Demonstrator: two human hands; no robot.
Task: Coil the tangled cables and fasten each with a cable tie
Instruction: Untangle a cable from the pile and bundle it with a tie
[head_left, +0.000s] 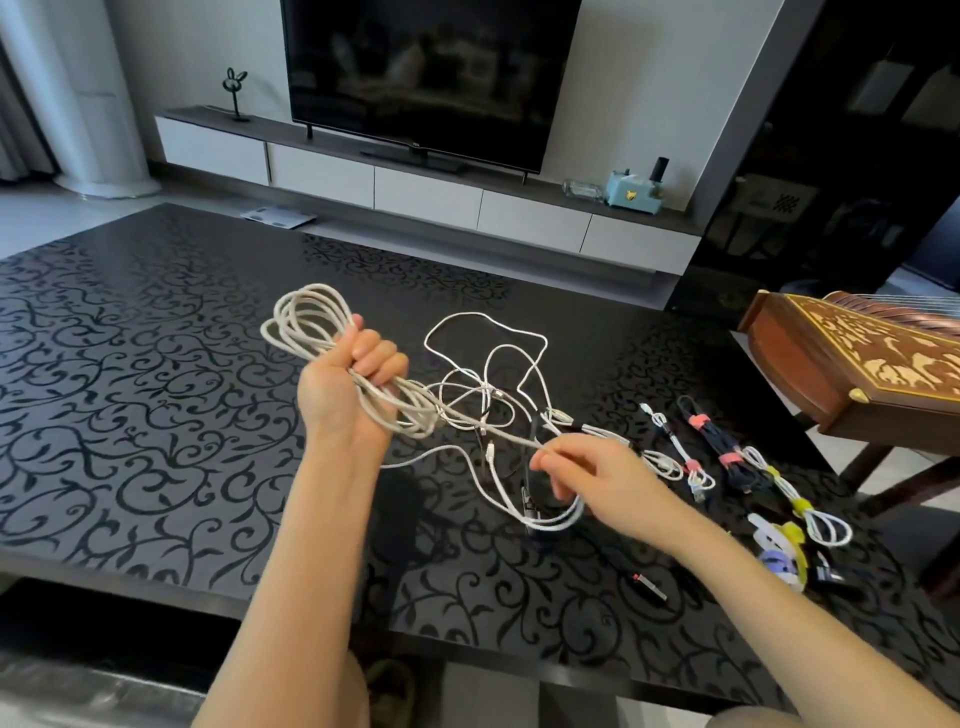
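White cable coil (408, 402) is up off the table (156, 415), long axis far-left to near-right, several loose uneven loops. My left hand (353, 384) is fisted round its middle, hiding that part. My right hand (587, 467) pinches the free strand. In the tangle (488, 358) below, the dark bits are unreadable.

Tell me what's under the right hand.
A white cable loop and a dark cable lie on the table under the right hand; the hand hides where they run.
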